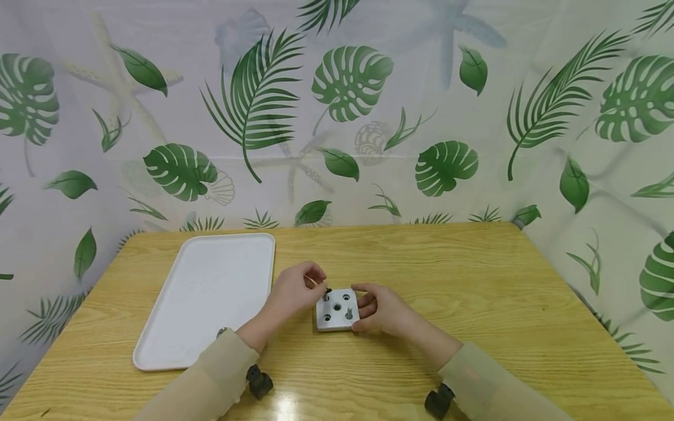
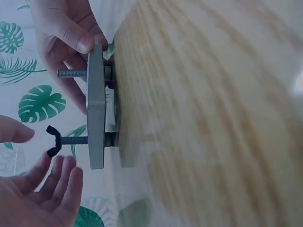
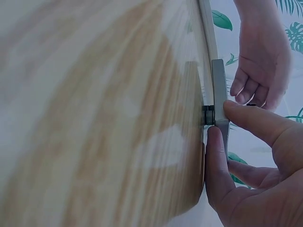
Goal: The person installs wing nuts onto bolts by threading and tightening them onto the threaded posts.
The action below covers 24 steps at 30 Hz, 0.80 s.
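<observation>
A square metal plate (image 1: 337,323) with several holes stands raised off the table on dark pieces under it. Two threaded bolts stick up at opposite corners. A black wing nut (image 2: 57,142) sits near the top of one bolt (image 2: 75,140); the other bolt (image 2: 71,74) shows bare thread. My left hand (image 1: 299,286) is at the wing nut, a fingertip touching its lower wing while the thumb stands a little apart from it. With my right hand (image 1: 387,309) I grip the plate's right edge, thumb (image 3: 241,111) on top and a finger (image 3: 215,151) below.
A white rectangular tray (image 1: 210,292) lies to the left, close to my left forearm. The wooden table (image 1: 463,275) reaches back to a leaf-patterned cloth (image 1: 389,175). Black camera mounts (image 1: 259,381) are strapped at both wrists.
</observation>
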Each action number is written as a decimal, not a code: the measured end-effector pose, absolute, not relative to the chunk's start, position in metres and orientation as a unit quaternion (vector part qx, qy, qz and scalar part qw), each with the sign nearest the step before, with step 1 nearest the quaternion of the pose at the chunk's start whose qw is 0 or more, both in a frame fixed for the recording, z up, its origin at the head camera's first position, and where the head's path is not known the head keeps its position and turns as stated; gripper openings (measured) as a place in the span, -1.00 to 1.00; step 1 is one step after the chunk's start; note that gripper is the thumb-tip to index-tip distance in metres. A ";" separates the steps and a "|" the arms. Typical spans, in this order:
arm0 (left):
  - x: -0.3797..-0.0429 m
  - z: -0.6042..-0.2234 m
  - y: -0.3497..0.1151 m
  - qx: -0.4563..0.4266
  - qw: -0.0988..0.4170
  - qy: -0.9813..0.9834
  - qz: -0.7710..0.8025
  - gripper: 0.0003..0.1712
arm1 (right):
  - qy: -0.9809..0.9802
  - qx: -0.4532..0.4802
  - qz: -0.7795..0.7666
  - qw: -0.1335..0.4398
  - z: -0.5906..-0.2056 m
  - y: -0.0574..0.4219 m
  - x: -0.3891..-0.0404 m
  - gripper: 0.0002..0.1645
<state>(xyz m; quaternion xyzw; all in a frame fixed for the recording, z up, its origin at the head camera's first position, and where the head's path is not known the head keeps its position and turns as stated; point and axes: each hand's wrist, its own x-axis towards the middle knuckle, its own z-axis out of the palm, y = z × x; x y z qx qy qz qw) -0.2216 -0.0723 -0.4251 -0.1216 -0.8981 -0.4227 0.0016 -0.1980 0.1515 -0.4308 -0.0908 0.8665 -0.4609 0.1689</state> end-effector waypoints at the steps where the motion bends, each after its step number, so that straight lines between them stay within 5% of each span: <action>1: -0.222 -0.426 -0.071 -0.119 0.005 -0.903 -0.413 -0.84 | 0.867 -0.090 -0.461 0.169 -0.431 0.152 -0.198 0.03; 6: -0.222 -0.426 -0.066 -0.126 0.014 -0.919 -0.373 -0.66 | 0.866 -0.086 -0.463 0.168 -0.432 0.152 -0.199 0.02; 24: -0.224 -0.426 -0.072 -0.143 -0.017 -0.878 -0.456 -0.85 | 0.861 -0.096 -0.468 0.172 -0.429 0.151 -0.196 0.03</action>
